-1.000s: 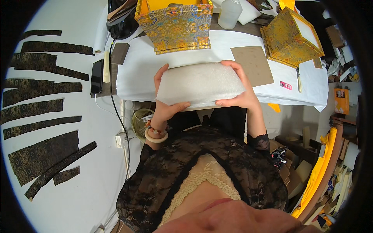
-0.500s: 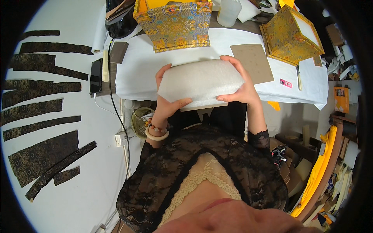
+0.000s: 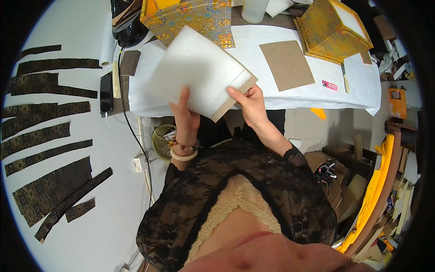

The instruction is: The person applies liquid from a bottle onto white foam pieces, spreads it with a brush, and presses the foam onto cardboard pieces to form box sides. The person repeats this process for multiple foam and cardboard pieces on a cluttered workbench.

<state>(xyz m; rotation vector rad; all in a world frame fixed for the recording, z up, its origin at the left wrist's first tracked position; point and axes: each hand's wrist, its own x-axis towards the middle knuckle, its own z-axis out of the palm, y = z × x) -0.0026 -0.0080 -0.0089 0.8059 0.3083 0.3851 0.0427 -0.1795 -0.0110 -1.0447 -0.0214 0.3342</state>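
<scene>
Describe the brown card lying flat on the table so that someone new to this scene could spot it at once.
Start at the white-covered table at the top of the view. Right of the white foam pad held in both hands lies a flat brown card, alone on the cloth. Unlike the yellow brocade box beyond it, it is plain, thin and unpatterned.

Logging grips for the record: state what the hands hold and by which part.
Both hands hold one white foam-faced board by its near edge: left hand at the lower-left part, right hand at the near right corner.

Brocade box (image 3: 333, 25), brown card (image 3: 286, 65), dark strips (image 3: 45, 109).
</scene>
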